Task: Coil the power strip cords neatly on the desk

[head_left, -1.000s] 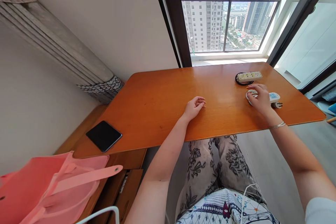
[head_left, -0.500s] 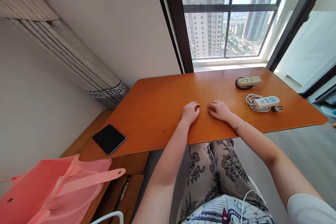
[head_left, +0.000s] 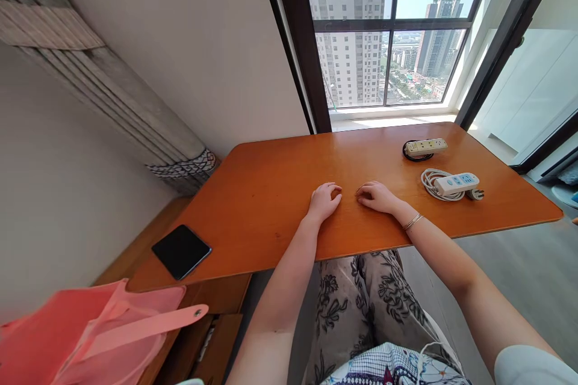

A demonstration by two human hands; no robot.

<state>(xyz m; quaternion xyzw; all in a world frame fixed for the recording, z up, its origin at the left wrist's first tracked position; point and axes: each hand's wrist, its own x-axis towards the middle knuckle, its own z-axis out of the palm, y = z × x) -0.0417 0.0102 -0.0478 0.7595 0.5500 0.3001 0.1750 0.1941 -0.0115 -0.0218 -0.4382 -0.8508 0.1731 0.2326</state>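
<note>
My left hand [head_left: 324, 200] rests palm down near the front middle of the orange wooden table [head_left: 271, 192], fingers loosely curled, holding nothing. My right hand [head_left: 377, 196] lies just to its right, also flat on the wood and empty, a thin bracelet on the wrist. To the right of that hand sits a white power strip with blue buttons [head_left: 456, 183] on its coiled white cord. Behind it lies a cream power strip [head_left: 425, 146] on a black coiled cord.
A black tablet [head_left: 181, 251] lies at the table's front left corner. A pink bag [head_left: 90, 331] stands at lower left beside a wooden drawer unit. A folded grey curtain leans on the wall at left. A window runs behind the table.
My right hand has left the white power strip and moved left to rest beside my left hand. The view has tilted up slightly.
</note>
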